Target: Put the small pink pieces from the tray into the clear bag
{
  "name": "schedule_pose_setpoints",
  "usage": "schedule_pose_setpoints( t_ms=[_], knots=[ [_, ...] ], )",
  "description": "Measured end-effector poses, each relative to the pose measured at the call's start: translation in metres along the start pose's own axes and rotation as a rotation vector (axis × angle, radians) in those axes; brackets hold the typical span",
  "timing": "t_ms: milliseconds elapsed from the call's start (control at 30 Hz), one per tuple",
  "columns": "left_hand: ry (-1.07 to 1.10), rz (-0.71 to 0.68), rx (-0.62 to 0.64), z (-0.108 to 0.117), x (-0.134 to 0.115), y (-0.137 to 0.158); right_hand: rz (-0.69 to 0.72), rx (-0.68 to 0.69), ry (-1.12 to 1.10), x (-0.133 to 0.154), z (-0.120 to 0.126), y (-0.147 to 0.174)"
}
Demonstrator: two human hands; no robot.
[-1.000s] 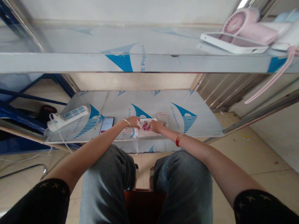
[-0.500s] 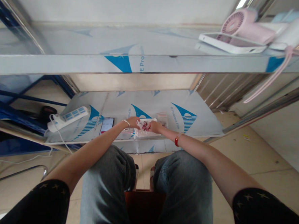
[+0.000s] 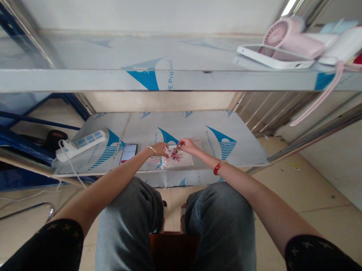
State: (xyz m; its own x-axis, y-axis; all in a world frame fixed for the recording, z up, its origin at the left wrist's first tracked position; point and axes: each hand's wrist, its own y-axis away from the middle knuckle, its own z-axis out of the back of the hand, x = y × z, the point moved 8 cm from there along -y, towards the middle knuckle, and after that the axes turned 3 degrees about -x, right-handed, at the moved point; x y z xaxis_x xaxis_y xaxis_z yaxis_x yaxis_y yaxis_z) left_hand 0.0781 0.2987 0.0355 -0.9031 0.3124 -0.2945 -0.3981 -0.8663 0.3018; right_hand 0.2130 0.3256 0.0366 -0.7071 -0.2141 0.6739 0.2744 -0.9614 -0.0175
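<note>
On the lower shelf lies a clear plastic bag (image 3: 168,162) with small dark red and pink bead-like pieces (image 3: 175,154) in or on it. My left hand (image 3: 161,149) is closed on the bag's left upper edge. Above the pieces, my right hand (image 3: 187,145) pinches something small and dark reddish; its kind is too small to make out. A whitish flat sheet or packet (image 3: 186,160) lies under the bag and the right hand. Left of my left hand rests a phone (image 3: 128,152) with its screen lit.
A white power strip (image 3: 87,142) with a cable sits at the shelf's left end. Overhead, the upper shelf's front edge (image 3: 95,80) crosses the view. It carries a pink handheld fan (image 3: 303,43), a white-framed device (image 3: 274,59) and a strap (image 3: 321,101) hanging down.
My right hand has moved slightly up and left from the bag's right side, its fingers now in a pinch above the pieces. My left hand stays at the bag.
</note>
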Motion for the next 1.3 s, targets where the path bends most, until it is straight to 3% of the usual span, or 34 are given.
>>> schedule_pose_setpoints(
  t_ms=[133,333,467,567,733,867,1067,1167,1300],
  knots=[
    [0.034,0.003,-0.032,0.001,0.004,-0.002,0.061,-0.021,-0.071,0.017,0.009,-0.004],
    [0.116,-0.034,-0.132,0.01,0.009,-0.007,0.2,0.021,-0.173,0.055,0.003,0.001],
    [0.181,-0.089,-0.237,0.022,0.012,-0.007,0.293,0.027,-0.07,0.08,0.007,0.008],
    [0.226,-0.085,-0.303,0.032,0.014,-0.004,0.285,0.03,-0.005,0.09,0.017,0.015],
    [0.275,0.032,-0.393,0.055,0.014,0.008,0.118,-0.003,0.039,0.085,0.037,0.028],
    [0.299,0.115,-0.419,0.07,0.003,0.021,0.016,0.057,0.006,0.074,0.032,0.041],
    [0.333,0.126,-0.536,0.085,-0.023,0.036,0.115,0.017,-0.231,0.075,0.028,0.036],
    [0.338,0.073,-0.559,0.086,-0.035,0.039,0.099,0.091,-0.433,0.069,0.027,0.033],
    [0.485,-0.113,-0.545,0.086,-0.048,0.041,0.015,0.192,-0.609,0.058,0.028,0.037]
  ],
)
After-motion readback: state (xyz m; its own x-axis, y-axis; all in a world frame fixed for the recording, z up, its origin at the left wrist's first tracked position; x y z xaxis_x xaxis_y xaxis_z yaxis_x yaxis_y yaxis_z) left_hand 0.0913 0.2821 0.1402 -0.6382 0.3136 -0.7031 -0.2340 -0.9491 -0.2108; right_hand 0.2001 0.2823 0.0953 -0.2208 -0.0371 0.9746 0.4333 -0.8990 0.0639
